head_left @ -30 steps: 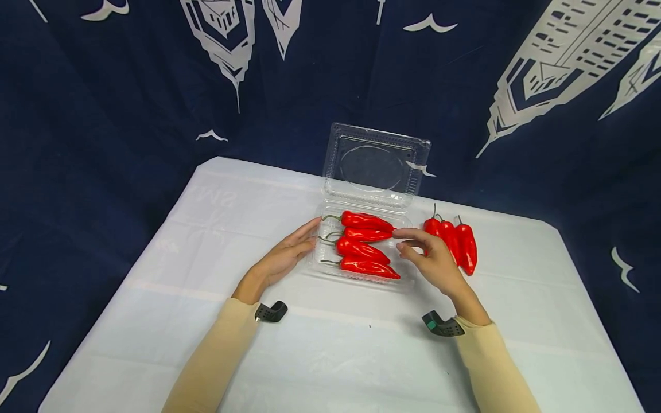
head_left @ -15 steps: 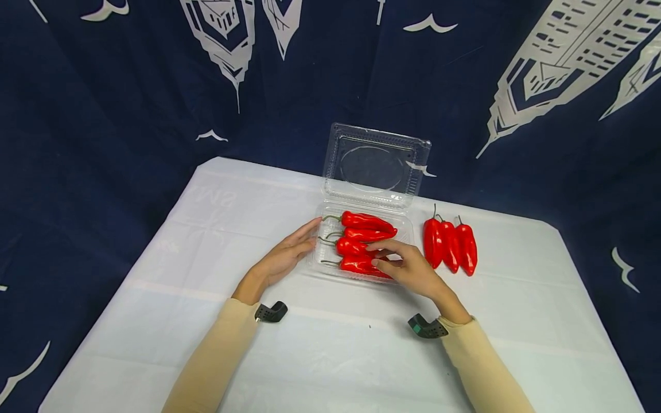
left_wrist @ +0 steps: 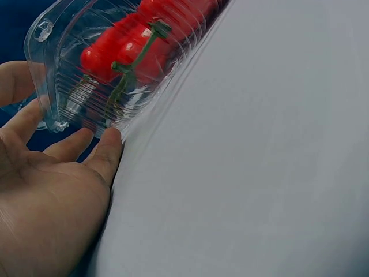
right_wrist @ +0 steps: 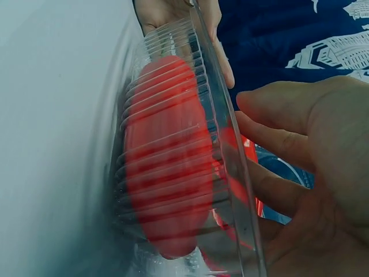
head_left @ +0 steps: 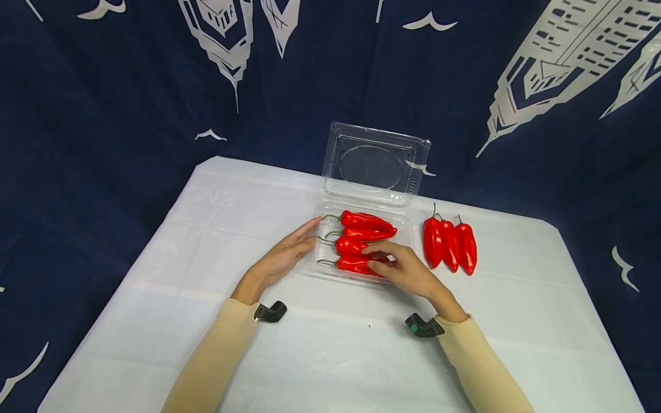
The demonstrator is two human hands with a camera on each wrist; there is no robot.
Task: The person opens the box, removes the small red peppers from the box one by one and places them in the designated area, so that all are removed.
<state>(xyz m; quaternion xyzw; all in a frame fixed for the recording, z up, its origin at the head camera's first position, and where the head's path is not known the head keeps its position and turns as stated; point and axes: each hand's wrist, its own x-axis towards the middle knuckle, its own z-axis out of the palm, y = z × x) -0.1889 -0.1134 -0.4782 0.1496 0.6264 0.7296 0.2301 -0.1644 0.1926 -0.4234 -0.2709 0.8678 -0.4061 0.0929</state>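
A clear plastic clamshell container (head_left: 321, 213) stands on the table with its lid (head_left: 373, 150) raised at the back. Several red peppers with green stems lie side by side in it, stems to the left. My left hand (head_left: 283, 259) rests against the container's left side, fingers extended; the left wrist view shows the fingertips (left_wrist: 110, 137) touching the ribbed wall. My right hand (head_left: 405, 271) reaches over the front right rim and pinches the nearest pepper (head_left: 353, 264) between thumb and fingers. That hand hides the pepper's tip and part of the pepper behind it (head_left: 349, 246).
Three more red peppers (head_left: 450, 246) lie together to the right of the container, stems pointing away. The white-covered table (head_left: 310, 355) ends in front of a dark blue curtain (head_left: 129, 86) with white prints.
My right hand has moved left from beside the container onto the nearest pepper. That pepper has shifted slightly left. The left hand has stayed at the container's side.
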